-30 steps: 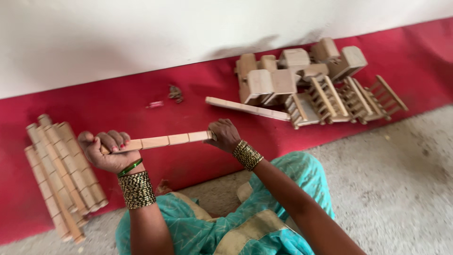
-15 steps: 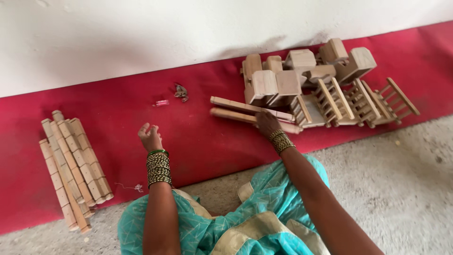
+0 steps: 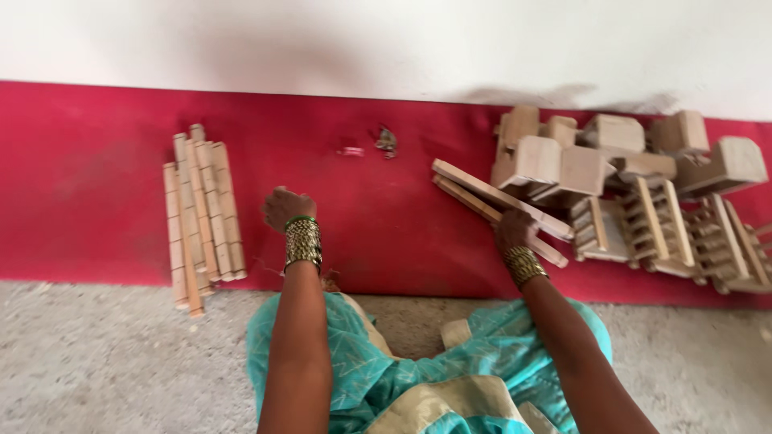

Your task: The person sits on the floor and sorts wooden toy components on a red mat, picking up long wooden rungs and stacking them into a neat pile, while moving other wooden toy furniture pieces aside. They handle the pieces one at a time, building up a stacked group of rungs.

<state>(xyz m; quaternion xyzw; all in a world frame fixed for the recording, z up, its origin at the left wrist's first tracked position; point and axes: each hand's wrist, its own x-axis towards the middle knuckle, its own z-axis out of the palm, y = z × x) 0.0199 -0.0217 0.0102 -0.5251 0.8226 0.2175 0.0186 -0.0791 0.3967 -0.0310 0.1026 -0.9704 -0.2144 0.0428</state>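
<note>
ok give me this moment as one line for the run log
left hand: closed, empty, over red mat | right hand: on wooden slats | stick bundle: left on mat | wooden pieces pile: right

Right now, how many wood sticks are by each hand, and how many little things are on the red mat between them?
Loose wood sticks under the right hand: 2
Bundle of notched sticks beside the left hand: 1 pile, too overlapped to count singly
Small dark bits on the red mat: 2
Total: 5
</note>
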